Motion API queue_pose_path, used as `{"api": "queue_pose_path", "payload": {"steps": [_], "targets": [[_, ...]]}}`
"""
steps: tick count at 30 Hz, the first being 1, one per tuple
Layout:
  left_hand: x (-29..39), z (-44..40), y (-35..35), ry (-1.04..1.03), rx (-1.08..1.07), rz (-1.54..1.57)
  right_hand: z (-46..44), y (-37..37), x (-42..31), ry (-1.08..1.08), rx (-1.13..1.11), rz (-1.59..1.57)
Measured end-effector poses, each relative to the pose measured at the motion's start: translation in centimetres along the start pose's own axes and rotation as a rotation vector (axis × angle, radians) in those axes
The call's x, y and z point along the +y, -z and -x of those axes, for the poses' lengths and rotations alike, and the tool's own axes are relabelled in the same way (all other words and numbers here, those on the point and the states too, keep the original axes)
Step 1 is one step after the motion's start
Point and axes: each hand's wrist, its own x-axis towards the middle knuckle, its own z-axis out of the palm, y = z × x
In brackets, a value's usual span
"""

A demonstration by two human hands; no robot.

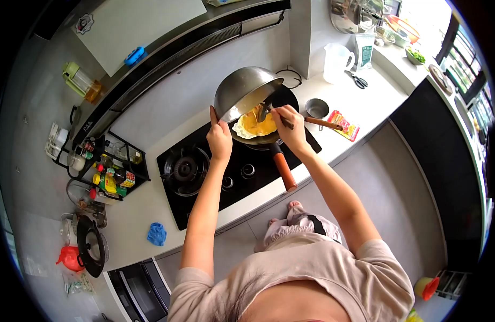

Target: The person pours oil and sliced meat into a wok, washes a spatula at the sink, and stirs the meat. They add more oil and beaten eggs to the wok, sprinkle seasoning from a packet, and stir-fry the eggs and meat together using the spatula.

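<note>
The left hand (219,140) has its fingers closed on the rim of a steel bowl (247,91), tipped over at upper centre. The right hand (291,126) has its fingers curled round the handle of a dark utensil (263,112), its head at the bowl's mouth; whether it touches the bowl cannot be told. Below, yellow egg with a pale, frilled edge (256,127) lies in the pan (288,97), on the black stove (179,204), right of centre.

Right of it, a red and yellow packet (343,125) lies on the white table (126,236), its print too small to read, by a small saucepan (317,108). At upper right stand a translucent pitcher (337,63) and a pouch (364,51) with an illegible green label; beyond, a bowl holds greens (415,56). At upper left, a green-topped jug (82,81) contains amber liquid. Labelled bottles (116,177) fill the rack at left, their wording unreadable.
</note>
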Motion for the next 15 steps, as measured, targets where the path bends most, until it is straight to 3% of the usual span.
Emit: {"api": "queue_pose_path", "payload": {"steps": [6, 10, 13, 15], "targets": [[-1.1, 0.2, -1.4, 0.030, 0.105, 0.129, 1.9, -1.3, -0.5, 0.063, -0.178, 0.006], [-3.4, -0.2, -2.1, 0.418, -0.008, 0.206, 3.5, -0.6, 0.4, 0.161, -0.459, -0.087], [-4.4, -0.7, -2.1, 0.663, -0.006, 0.602, 3.6, 0.9, 1.6, 0.168, -0.494, -0.065], [-4.9, -0.9, -1.7, 0.810, -0.045, 0.784, 3.2, 1.7, 1.5, 0.128, -0.339, -0.086]]}}
